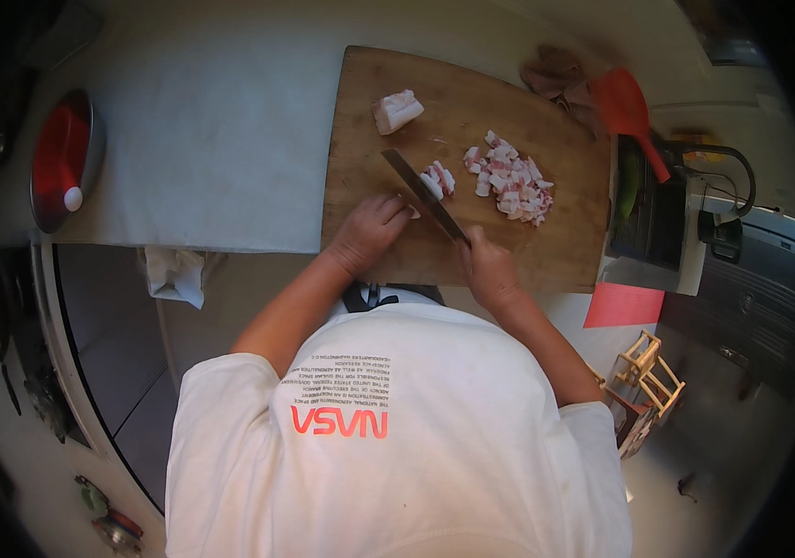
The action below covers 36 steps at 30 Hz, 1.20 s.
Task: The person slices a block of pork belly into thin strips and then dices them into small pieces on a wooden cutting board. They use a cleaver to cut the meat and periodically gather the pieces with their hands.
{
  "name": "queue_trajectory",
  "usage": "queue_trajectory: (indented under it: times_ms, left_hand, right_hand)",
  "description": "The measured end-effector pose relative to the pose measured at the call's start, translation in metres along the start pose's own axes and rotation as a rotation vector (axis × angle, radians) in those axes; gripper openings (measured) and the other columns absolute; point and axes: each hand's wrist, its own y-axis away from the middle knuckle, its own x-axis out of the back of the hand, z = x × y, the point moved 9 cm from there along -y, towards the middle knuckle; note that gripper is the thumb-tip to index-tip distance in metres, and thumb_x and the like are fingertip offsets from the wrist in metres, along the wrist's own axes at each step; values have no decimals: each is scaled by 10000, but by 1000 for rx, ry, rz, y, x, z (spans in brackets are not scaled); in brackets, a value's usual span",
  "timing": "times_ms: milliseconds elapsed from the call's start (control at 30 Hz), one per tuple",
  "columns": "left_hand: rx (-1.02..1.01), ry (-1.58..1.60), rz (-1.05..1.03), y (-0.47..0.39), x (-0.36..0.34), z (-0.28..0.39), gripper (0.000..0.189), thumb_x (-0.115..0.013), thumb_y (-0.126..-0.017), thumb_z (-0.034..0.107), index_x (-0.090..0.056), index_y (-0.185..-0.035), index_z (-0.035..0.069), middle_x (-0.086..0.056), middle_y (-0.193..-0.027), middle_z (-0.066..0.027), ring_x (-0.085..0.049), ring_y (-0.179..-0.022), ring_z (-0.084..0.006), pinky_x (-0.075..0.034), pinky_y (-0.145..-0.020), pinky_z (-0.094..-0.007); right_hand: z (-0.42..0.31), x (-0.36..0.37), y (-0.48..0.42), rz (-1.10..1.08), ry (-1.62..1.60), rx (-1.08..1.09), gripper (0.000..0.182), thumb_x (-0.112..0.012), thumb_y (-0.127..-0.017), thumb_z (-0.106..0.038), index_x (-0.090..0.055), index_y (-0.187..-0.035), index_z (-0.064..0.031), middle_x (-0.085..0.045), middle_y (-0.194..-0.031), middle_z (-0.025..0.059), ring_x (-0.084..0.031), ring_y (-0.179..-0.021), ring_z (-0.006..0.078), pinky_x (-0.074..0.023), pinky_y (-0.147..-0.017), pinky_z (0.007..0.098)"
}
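A wooden cutting board (383, 77) lies before me. My right hand (488, 268) grips a knife with a long, broad blade (417, 187), angled up and left across the board. My left hand (373, 230) rests at the board's near left part, fingers bent beside a small pale piece (414, 212); whether it grips that piece, I cannot tell. Just right of the blade sits a small group of cut fatty meat pieces (439, 180). Farther right is a larger heap of diced pink and white meat (515, 183). An uncut chunk of meat (397, 111) lies towards the far left of the board.
A metal bowl (96, 150) with a red inside and a white round object (72, 199) stands far left on the light countertop (209, 139). Beyond the board's right corner are a brown cloth (554, 73) and a red plastic scoop (621, 101). A sink (648, 244) adjoins the right side.
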Motion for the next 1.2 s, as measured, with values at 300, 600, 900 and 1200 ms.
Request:
queue_trajectory:
  times_ms: [300,600,900,1200]
  left_hand:
    - [-9,16,-3,2,-1,-2,266,-584,-773,109,-631,-1035,98,-591,-1033,-73,-591,-939,-241,-495,-778,-349]
    - [27,29,17,2,2,-6,306,-576,-773,83,-645,-1067,132,-609,-1056,-57,-603,-952,-228,-486,-798,-331]
    - [-3,27,-19,2,-1,-3,289,-574,-749,99,-634,-1031,100,-588,-1043,-65,-585,-914,-242,-488,-784,-343]
    - [22,8,16,6,-2,-8,256,-575,-777,99,-641,-1024,96,-601,-1020,-63,-590,-937,-235,-479,-757,-339]
  right_hand:
    - [-25,42,17,-115,113,32,157,-549,-909,-200,-462,-918,-70,-613,-658,197,-609,-618,402,-476,-551,504]
    - [-20,37,26,-310,137,-61,138,-520,-900,-158,-447,-959,-55,-616,-661,200,-617,-644,415,-481,-572,516]
    - [-6,3,3,-43,-47,-27,150,-517,-910,-163,-448,-1005,-69,-623,-716,212,-611,-672,423,-478,-589,524]
    - [-19,32,17,-148,69,-64,159,-529,-916,-214,-463,-982,-86,-628,-691,200,-614,-653,424,-481,-594,528]
